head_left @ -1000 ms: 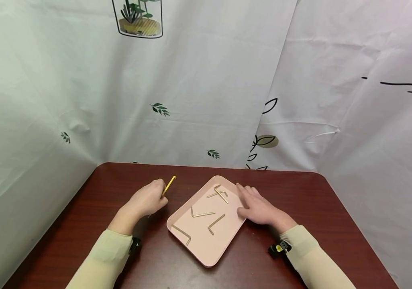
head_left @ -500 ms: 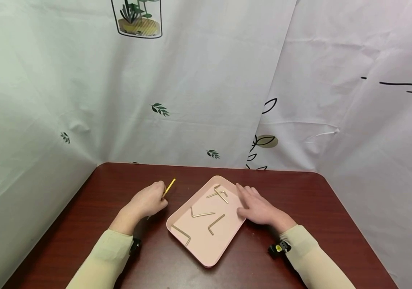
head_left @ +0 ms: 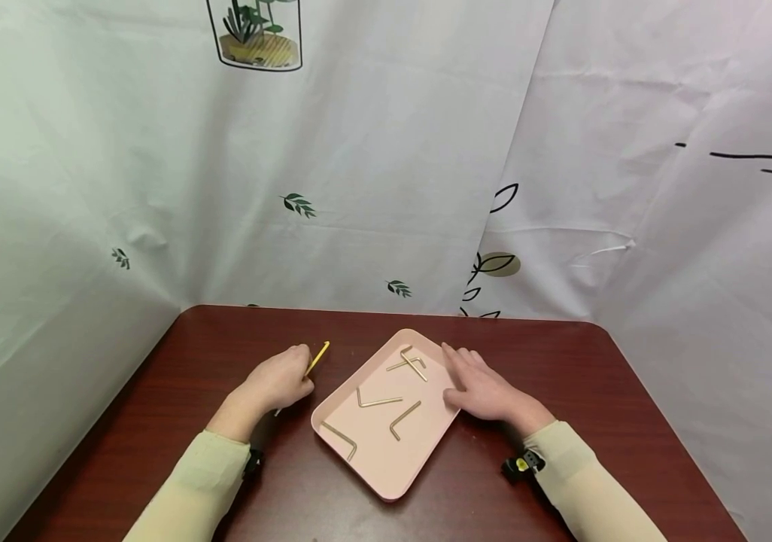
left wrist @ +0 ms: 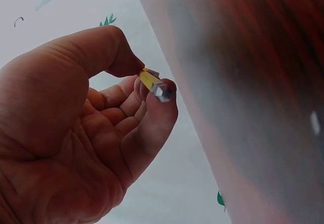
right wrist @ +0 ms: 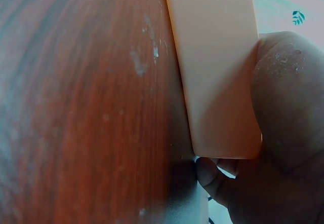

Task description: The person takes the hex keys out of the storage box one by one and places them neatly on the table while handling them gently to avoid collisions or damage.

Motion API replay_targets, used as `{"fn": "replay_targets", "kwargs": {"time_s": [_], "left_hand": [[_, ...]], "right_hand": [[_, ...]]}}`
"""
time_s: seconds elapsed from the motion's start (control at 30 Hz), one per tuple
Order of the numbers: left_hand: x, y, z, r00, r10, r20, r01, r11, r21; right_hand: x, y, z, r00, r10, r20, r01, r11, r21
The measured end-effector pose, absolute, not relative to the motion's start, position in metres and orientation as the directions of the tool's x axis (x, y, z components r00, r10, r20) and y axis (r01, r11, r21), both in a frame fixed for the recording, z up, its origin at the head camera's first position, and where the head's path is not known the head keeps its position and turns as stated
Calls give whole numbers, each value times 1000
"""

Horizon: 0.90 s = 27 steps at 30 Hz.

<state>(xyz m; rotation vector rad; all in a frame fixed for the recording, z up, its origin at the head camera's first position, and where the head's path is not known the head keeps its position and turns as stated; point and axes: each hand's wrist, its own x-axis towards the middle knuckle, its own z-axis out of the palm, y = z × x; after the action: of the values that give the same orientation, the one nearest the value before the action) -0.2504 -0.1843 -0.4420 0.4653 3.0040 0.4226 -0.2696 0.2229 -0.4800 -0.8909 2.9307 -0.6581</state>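
From here I see the left hand point(head_left: 281, 378) pinch 1 yellow hex key point(head_left: 317, 358), long axis slanting away rightward, left of the pink tray point(head_left: 393, 470). The right hand point(head_left: 484, 388), fingers nearly straight, touches the opposite rim.

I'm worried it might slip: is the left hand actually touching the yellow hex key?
Touching: the left wrist view shows the left hand pinching the yellow hex key between thumb and a fingertip.

- Head view: no text, label, brand or number was legible; the black strokes printed on the cloth backdrop point(head_left: 386, 150) formed no readable characters.
- Left wrist view: no lettering could be read.
- Right wrist view: none could be read.
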Motion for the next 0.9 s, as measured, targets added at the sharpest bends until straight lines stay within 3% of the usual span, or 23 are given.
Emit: {"fn": "replay_targets", "kwargs": {"time_s": [0.9], "left_hand": [[-249, -183, -447, -942, 327, -74, 301, 922, 243]], "right_hand": [[-269, 223, -480, -845, -527, 91, -513, 751, -416]]}}
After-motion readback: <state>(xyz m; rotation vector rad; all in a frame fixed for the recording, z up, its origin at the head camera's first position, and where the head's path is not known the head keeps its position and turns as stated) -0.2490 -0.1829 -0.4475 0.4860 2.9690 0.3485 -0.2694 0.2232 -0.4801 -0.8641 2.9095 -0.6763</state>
